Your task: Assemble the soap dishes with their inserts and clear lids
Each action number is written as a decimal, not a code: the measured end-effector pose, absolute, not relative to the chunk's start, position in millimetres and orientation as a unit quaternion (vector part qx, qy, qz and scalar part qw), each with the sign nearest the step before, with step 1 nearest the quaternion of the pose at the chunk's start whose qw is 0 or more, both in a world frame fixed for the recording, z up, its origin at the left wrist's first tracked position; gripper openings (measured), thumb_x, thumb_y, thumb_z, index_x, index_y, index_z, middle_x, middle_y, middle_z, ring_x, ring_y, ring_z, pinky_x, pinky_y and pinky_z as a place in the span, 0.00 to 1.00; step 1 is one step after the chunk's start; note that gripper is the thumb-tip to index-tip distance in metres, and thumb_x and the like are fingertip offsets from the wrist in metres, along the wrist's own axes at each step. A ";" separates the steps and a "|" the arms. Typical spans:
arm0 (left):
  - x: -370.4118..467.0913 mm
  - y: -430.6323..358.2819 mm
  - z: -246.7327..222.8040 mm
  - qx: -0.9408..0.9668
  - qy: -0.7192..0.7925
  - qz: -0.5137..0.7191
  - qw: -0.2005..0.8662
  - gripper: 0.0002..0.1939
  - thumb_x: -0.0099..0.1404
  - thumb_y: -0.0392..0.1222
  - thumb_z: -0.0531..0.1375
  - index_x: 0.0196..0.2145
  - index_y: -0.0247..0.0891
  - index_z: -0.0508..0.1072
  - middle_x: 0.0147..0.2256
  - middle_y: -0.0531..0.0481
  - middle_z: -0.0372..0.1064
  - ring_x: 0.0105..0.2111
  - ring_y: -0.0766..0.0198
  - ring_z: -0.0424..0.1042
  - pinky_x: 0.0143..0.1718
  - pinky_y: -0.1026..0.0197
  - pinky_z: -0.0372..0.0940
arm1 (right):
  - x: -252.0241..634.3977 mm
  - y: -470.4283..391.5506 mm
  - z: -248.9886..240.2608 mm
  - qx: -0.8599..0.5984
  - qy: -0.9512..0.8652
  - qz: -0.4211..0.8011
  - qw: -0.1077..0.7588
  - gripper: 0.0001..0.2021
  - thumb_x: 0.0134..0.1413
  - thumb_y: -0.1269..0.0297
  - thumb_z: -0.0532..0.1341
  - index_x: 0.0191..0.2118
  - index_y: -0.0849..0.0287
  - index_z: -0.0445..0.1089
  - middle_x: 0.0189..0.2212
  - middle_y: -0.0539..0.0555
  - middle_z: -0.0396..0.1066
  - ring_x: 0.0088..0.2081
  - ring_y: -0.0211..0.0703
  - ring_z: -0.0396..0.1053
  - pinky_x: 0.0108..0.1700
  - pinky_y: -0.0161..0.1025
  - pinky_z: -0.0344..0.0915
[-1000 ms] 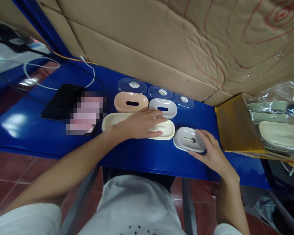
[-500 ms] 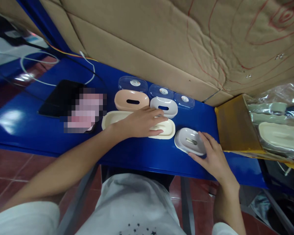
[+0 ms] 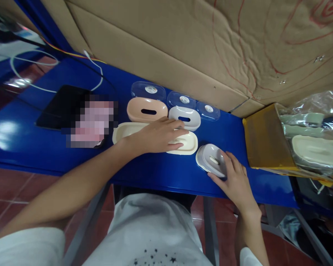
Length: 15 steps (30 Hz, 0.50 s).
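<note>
My left hand (image 3: 162,136) lies over a cream oval tray (image 3: 190,142), its fingers apart and the fingertips near the white slotted dish (image 3: 184,118). Behind it sits a peach slotted dish (image 3: 147,109); a longer cream dish (image 3: 127,132) is partly under my left wrist. At the right, my right hand (image 3: 230,170) grips the right side of a grey-white slotted dish (image 3: 211,157), thumb in front and fingers behind. That dish is tilted over a cream base (image 3: 201,162), whose raised middle shows through the slot.
Three clear lids (image 3: 148,89) with round stickers lie along the cardboard wall (image 3: 161,44). A black tablet (image 3: 61,107), a blurred-out pink object (image 3: 93,122) and cables are at the left. An open carton (image 3: 262,138) holding bagged cream and green pieces stands right on the blue table (image 3: 155,177).
My right hand has moved slightly left, and the grey-white dish in it is now more tilted over its cream base. My left hand has hardly moved; the whole view has shifted a little.
</note>
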<state>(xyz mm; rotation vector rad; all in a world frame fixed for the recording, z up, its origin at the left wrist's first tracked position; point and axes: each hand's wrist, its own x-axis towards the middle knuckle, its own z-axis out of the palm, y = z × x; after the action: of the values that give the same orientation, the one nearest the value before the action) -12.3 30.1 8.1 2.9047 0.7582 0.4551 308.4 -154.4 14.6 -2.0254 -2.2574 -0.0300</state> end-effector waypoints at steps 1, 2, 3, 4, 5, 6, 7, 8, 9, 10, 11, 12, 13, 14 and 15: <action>-12.5 30.3 7.8 0.954 0.250 0.153 0.058 0.20 0.79 0.50 0.59 0.64 0.42 0.73 0.60 0.42 0.72 0.55 0.50 0.75 0.57 0.51 0.63 | 307.4 -154.5 12.9 -0.666 -0.743 -0.010 0.060 0.42 0.70 0.39 0.61 0.80 0.47 0.45 0.72 0.70 0.61 0.69 0.76 0.64 0.62 0.70 0.67; -12.6 30.4 7.9 0.954 0.250 0.155 0.062 0.20 0.79 0.50 0.59 0.64 0.42 0.73 0.60 0.42 0.72 0.56 0.49 0.75 0.57 0.51 0.63 | 306.3 -154.5 11.5 -0.666 -0.743 -0.011 0.064 0.42 0.70 0.40 0.61 0.80 0.46 0.45 0.72 0.70 0.60 0.70 0.75 0.64 0.62 0.70 0.67; -12.7 30.4 8.2 0.954 0.249 0.155 0.065 0.20 0.79 0.50 0.59 0.63 0.42 0.73 0.60 0.41 0.72 0.56 0.49 0.75 0.57 0.51 0.63 | 305.1 -154.4 10.3 -0.665 -0.744 -0.014 0.068 0.41 0.71 0.41 0.60 0.80 0.45 0.44 0.73 0.70 0.59 0.70 0.75 0.63 0.62 0.71 0.67; -12.9 30.3 8.8 0.954 0.248 0.153 0.068 0.20 0.79 0.49 0.59 0.63 0.41 0.73 0.60 0.41 0.72 0.56 0.49 0.74 0.57 0.50 0.63 | 303.8 -154.2 9.3 -0.663 -0.745 -0.017 0.071 0.41 0.71 0.43 0.60 0.80 0.45 0.43 0.73 0.70 0.58 0.71 0.76 0.62 0.62 0.71 0.67; -13.0 30.3 9.5 0.954 0.247 0.152 0.070 0.20 0.78 0.49 0.59 0.63 0.41 0.73 0.59 0.41 0.72 0.56 0.49 0.75 0.57 0.50 0.63 | 302.6 -153.9 8.3 -0.661 -0.747 -0.020 0.071 0.40 0.72 0.44 0.60 0.80 0.43 0.43 0.74 0.69 0.57 0.71 0.76 0.62 0.62 0.71 0.67; -13.1 30.1 10.3 0.955 0.246 0.151 0.073 0.20 0.78 0.49 0.59 0.63 0.41 0.73 0.59 0.41 0.72 0.56 0.49 0.75 0.57 0.50 0.63 | 301.7 -153.6 7.3 -0.658 -0.750 -0.023 0.071 0.40 0.72 0.45 0.60 0.80 0.41 0.43 0.75 0.68 0.55 0.72 0.76 0.60 0.62 0.71 0.67; -13.2 30.1 11.0 0.954 0.247 0.151 0.074 0.20 0.78 0.49 0.59 0.63 0.41 0.73 0.59 0.41 0.72 0.56 0.49 0.75 0.57 0.50 0.63 | 301.1 -153.1 6.3 -0.654 -0.753 -0.028 0.069 0.39 0.72 0.47 0.60 0.80 0.39 0.43 0.77 0.66 0.53 0.73 0.76 0.59 0.63 0.72 0.66; -13.3 30.0 11.7 0.955 0.246 0.150 0.074 0.20 0.78 0.49 0.59 0.63 0.41 0.73 0.59 0.41 0.72 0.56 0.49 0.75 0.57 0.50 0.63 | 300.8 -152.5 5.2 -0.650 -0.757 -0.033 0.065 0.38 0.73 0.48 0.60 0.80 0.37 0.44 0.78 0.64 0.50 0.74 0.77 0.57 0.63 0.72 0.66; -13.3 29.9 12.2 0.955 0.247 0.149 0.072 0.20 0.78 0.49 0.59 0.63 0.41 0.73 0.60 0.40 0.72 0.56 0.49 0.74 0.57 0.50 0.63 | 301.0 -151.7 4.1 -0.646 -0.760 -0.037 0.060 0.37 0.73 0.50 0.60 0.80 0.34 0.45 0.79 0.62 0.48 0.74 0.77 0.56 0.64 0.72 0.65; -13.4 29.9 12.6 0.955 0.248 0.148 0.070 0.20 0.79 0.49 0.59 0.63 0.41 0.73 0.60 0.40 0.72 0.57 0.49 0.74 0.57 0.50 0.63 | 301.7 -150.8 2.9 -0.642 -0.764 -0.040 0.056 0.36 0.73 0.51 0.60 0.79 0.33 0.46 0.80 0.60 0.47 0.75 0.77 0.54 0.64 0.73 0.64; -13.4 29.8 12.8 0.955 0.248 0.146 0.069 0.20 0.79 0.48 0.58 0.63 0.41 0.73 0.60 0.40 0.72 0.57 0.48 0.74 0.57 0.50 0.63 | 302.8 -149.8 1.7 -0.638 -0.767 -0.041 0.053 0.35 0.74 0.52 0.60 0.79 0.32 0.46 0.80 0.59 0.46 0.76 0.78 0.52 0.65 0.74 0.64; -13.4 29.7 13.0 0.955 0.247 0.145 0.069 0.20 0.79 0.48 0.58 0.63 0.40 0.73 0.60 0.40 0.72 0.57 0.48 0.74 0.58 0.50 0.63 | 304.2 -148.6 0.6 -0.636 -0.769 -0.039 0.051 0.35 0.74 0.53 0.59 0.79 0.31 0.46 0.80 0.58 0.45 0.76 0.78 0.51 0.65 0.74 0.63; -13.5 29.7 13.1 0.956 0.247 0.145 0.071 0.20 0.79 0.48 0.58 0.63 0.40 0.73 0.60 0.39 0.72 0.58 0.48 0.74 0.58 0.50 0.63 | 306.0 -147.3 -0.4 -0.634 -0.771 -0.035 0.050 0.36 0.74 0.53 0.59 0.79 0.31 0.46 0.81 0.58 0.44 0.77 0.78 0.50 0.66 0.75 0.62; -13.5 29.6 13.2 0.955 0.247 0.146 0.073 0.20 0.79 0.47 0.59 0.63 0.40 0.73 0.61 0.39 0.72 0.58 0.48 0.73 0.58 0.49 0.63 | 307.8 -146.0 -1.0 -0.633 -0.772 -0.032 0.050 0.36 0.74 0.54 0.60 0.79 0.31 0.46 0.81 0.57 0.44 0.77 0.78 0.50 0.66 0.75 0.62; -13.6 29.5 13.2 0.955 0.247 0.148 0.074 0.20 0.79 0.47 0.59 0.63 0.40 0.73 0.61 0.39 0.71 0.58 0.47 0.73 0.58 0.49 0.63 | 309.5 -144.6 -1.4 -0.632 -0.773 -0.029 0.051 0.36 0.74 0.54 0.60 0.79 0.31 0.46 0.81 0.57 0.43 0.77 0.78 0.50 0.67 0.76 0.61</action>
<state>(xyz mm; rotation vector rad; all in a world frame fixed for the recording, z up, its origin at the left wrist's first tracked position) -13.6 29.5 13.2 2.8660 0.7403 0.4431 309.5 -144.6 -1.4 -1.9224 -2.3531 -0.0883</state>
